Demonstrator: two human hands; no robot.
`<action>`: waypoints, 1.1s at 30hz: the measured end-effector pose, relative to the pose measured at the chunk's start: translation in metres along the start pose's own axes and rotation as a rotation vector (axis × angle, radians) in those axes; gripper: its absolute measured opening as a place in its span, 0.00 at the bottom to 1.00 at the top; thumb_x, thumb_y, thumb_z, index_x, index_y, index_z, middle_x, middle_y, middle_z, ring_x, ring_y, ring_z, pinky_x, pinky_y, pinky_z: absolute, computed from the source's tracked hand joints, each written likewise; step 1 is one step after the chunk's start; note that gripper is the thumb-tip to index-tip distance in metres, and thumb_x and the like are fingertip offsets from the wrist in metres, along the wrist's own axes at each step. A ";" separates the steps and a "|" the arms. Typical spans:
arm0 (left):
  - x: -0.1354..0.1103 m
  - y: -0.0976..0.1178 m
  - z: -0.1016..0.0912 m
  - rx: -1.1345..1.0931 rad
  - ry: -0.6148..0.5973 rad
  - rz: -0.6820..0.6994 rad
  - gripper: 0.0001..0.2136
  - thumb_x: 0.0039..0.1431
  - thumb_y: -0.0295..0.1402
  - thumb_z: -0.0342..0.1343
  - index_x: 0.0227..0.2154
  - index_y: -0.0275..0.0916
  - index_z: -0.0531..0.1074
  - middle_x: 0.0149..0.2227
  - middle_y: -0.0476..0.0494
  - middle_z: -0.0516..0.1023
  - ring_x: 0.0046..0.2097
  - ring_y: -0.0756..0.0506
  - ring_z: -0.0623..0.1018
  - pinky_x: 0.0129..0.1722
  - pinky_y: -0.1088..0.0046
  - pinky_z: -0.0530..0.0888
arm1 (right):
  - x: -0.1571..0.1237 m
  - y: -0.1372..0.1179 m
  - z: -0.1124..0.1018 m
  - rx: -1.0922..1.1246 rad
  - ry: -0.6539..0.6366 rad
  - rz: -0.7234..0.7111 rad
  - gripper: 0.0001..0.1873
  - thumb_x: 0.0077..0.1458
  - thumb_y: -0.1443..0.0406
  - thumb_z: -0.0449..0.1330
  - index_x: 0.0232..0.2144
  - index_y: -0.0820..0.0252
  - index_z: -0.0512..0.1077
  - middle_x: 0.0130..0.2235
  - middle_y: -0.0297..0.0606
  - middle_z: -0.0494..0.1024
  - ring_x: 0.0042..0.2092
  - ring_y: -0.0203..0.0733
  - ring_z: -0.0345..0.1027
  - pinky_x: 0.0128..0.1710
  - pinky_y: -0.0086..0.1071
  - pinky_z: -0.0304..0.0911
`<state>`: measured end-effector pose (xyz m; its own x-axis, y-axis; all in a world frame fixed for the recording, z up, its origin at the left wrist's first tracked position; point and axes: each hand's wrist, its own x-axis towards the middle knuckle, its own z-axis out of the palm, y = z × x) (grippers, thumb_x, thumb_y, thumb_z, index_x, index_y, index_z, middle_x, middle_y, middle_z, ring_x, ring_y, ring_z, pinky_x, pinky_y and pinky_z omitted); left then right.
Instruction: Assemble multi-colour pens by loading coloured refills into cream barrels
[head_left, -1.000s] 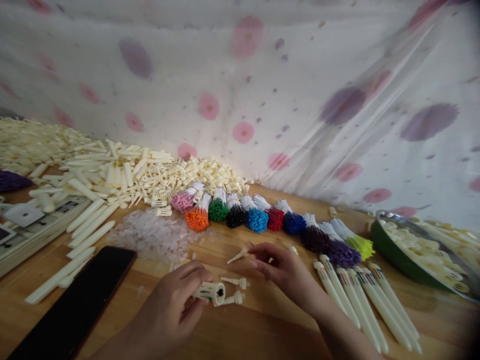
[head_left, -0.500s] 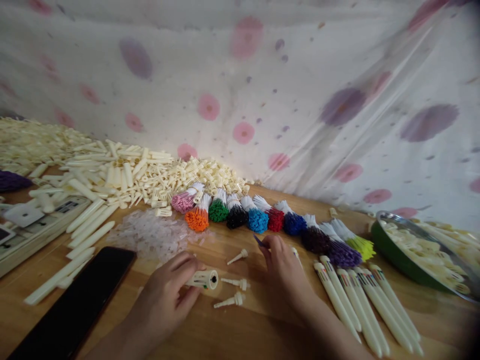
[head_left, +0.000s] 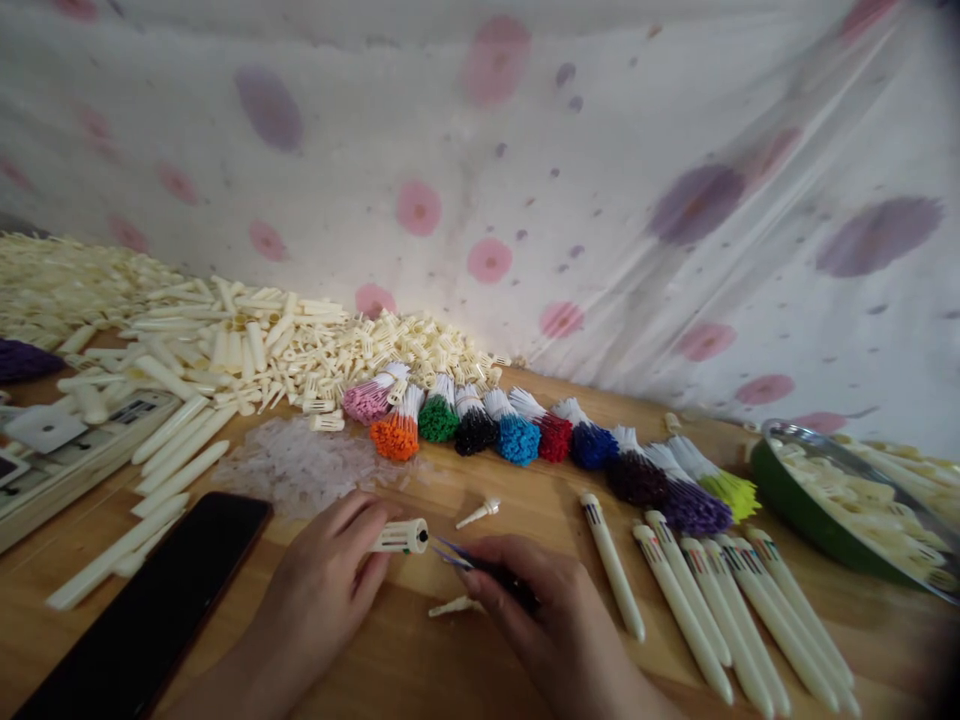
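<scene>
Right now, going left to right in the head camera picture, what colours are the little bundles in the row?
pink bundle → orange bundle → green bundle → black bundle → blue bundle → red bundle → dark blue bundle → dark purple bundle → violet bundle → yellow-green bundle

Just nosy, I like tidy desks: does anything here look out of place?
One cream plastic pen lies by itself, apart from the neat row of cream pens. A black phone also sits among the loose cream tubes.
</scene>
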<state>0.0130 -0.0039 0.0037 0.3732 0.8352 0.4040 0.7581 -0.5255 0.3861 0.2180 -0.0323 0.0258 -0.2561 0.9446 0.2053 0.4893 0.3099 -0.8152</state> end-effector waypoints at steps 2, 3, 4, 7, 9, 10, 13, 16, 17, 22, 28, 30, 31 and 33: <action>0.000 0.000 0.001 -0.001 -0.009 0.010 0.15 0.52 0.22 0.42 0.38 0.38 0.72 0.36 0.41 0.76 0.39 0.41 0.77 0.37 0.64 0.76 | 0.000 0.000 -0.001 -0.002 0.012 0.006 0.08 0.55 0.66 0.55 0.34 0.60 0.75 0.30 0.36 0.78 0.30 0.38 0.71 0.29 0.27 0.64; 0.000 0.000 0.002 0.001 -0.010 0.013 0.15 0.52 0.21 0.42 0.38 0.38 0.72 0.36 0.41 0.76 0.39 0.41 0.77 0.37 0.64 0.76 | 0.000 0.000 -0.001 -0.004 0.014 0.011 0.08 0.55 0.66 0.56 0.34 0.60 0.75 0.29 0.36 0.79 0.30 0.38 0.71 0.28 0.27 0.64; -0.001 -0.001 0.003 0.005 -0.011 0.012 0.15 0.52 0.22 0.42 0.38 0.38 0.71 0.36 0.41 0.76 0.39 0.41 0.77 0.38 0.63 0.76 | 0.000 0.000 -0.001 -0.007 0.013 0.016 0.08 0.55 0.66 0.56 0.33 0.60 0.75 0.29 0.36 0.78 0.29 0.38 0.71 0.28 0.26 0.63; -0.002 -0.002 0.004 0.013 -0.023 -0.003 0.15 0.52 0.22 0.43 0.39 0.38 0.71 0.37 0.41 0.75 0.40 0.41 0.77 0.39 0.62 0.75 | -0.001 0.000 0.000 -0.021 0.010 0.015 0.08 0.55 0.67 0.56 0.32 0.60 0.75 0.27 0.35 0.78 0.27 0.36 0.69 0.25 0.25 0.61; -0.002 -0.002 0.005 0.009 -0.028 -0.015 0.16 0.52 0.21 0.43 0.39 0.37 0.71 0.38 0.41 0.75 0.40 0.41 0.76 0.40 0.62 0.75 | -0.001 -0.001 0.000 -0.032 0.009 0.010 0.08 0.54 0.67 0.56 0.31 0.60 0.75 0.26 0.34 0.77 0.26 0.36 0.69 0.24 0.24 0.60; -0.003 -0.002 0.006 0.005 -0.027 -0.015 0.16 0.52 0.21 0.43 0.39 0.37 0.71 0.38 0.40 0.75 0.40 0.41 0.76 0.40 0.62 0.75 | -0.001 -0.002 0.000 -0.037 0.010 0.009 0.07 0.54 0.67 0.56 0.31 0.60 0.75 0.26 0.34 0.77 0.26 0.35 0.68 0.24 0.24 0.60; -0.003 -0.001 0.007 0.004 -0.012 -0.012 0.16 0.51 0.21 0.43 0.40 0.38 0.71 0.38 0.40 0.75 0.40 0.41 0.76 0.40 0.62 0.75 | -0.001 -0.003 0.000 -0.046 0.000 0.025 0.08 0.55 0.67 0.55 0.30 0.59 0.75 0.26 0.33 0.77 0.26 0.35 0.68 0.25 0.24 0.59; -0.004 -0.001 0.008 0.018 -0.006 -0.012 0.17 0.51 0.21 0.43 0.40 0.38 0.72 0.39 0.40 0.75 0.41 0.41 0.76 0.40 0.62 0.75 | 0.000 -0.002 0.000 -0.049 -0.006 0.030 0.08 0.55 0.67 0.55 0.30 0.59 0.75 0.25 0.33 0.76 0.26 0.35 0.68 0.24 0.24 0.59; -0.004 -0.001 0.008 0.019 -0.007 -0.015 0.17 0.51 0.21 0.43 0.40 0.38 0.71 0.39 0.40 0.75 0.41 0.41 0.76 0.40 0.62 0.75 | 0.000 -0.002 0.000 -0.049 -0.006 0.027 0.08 0.55 0.67 0.55 0.30 0.59 0.75 0.25 0.32 0.76 0.26 0.35 0.68 0.24 0.24 0.59; -0.004 0.000 0.006 -0.009 -0.014 0.005 0.17 0.51 0.20 0.44 0.41 0.39 0.70 0.39 0.41 0.75 0.41 0.41 0.76 0.40 0.63 0.75 | 0.000 0.000 -0.002 -0.091 -0.001 -0.024 0.09 0.56 0.66 0.54 0.29 0.59 0.74 0.24 0.33 0.75 0.25 0.35 0.68 0.23 0.25 0.59; -0.003 0.006 0.004 -0.014 -0.063 0.077 0.15 0.50 0.20 0.44 0.39 0.37 0.70 0.36 0.41 0.76 0.38 0.42 0.77 0.37 0.65 0.76 | 0.000 -0.003 -0.011 -0.244 0.002 -0.234 0.11 0.60 0.66 0.51 0.31 0.60 0.73 0.24 0.35 0.74 0.25 0.35 0.68 0.24 0.26 0.58; -0.003 0.007 0.004 0.005 -0.072 0.083 0.15 0.50 0.21 0.44 0.38 0.36 0.71 0.36 0.39 0.76 0.38 0.41 0.78 0.36 0.63 0.76 | 0.000 -0.004 -0.013 -0.300 -0.023 -0.317 0.12 0.61 0.68 0.50 0.31 0.61 0.73 0.24 0.36 0.74 0.25 0.35 0.67 0.23 0.27 0.57; -0.004 0.008 0.005 0.011 -0.080 0.085 0.15 0.50 0.21 0.44 0.38 0.36 0.71 0.37 0.39 0.76 0.38 0.41 0.78 0.36 0.63 0.76 | 0.000 -0.004 -0.014 -0.325 -0.037 -0.350 0.12 0.61 0.69 0.50 0.31 0.61 0.72 0.24 0.36 0.74 0.25 0.35 0.66 0.23 0.27 0.56; -0.004 0.008 0.005 0.005 -0.100 0.094 0.16 0.49 0.21 0.44 0.39 0.36 0.70 0.37 0.38 0.76 0.38 0.41 0.78 0.36 0.63 0.76 | -0.001 -0.003 -0.015 -0.370 -0.055 -0.402 0.12 0.60 0.72 0.49 0.31 0.62 0.72 0.23 0.36 0.73 0.25 0.36 0.65 0.23 0.28 0.55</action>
<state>0.0203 -0.0111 0.0008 0.4938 0.7944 0.3537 0.7201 -0.6016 0.3458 0.2286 -0.0325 0.0363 -0.5215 0.7402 0.4245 0.6018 0.6717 -0.4320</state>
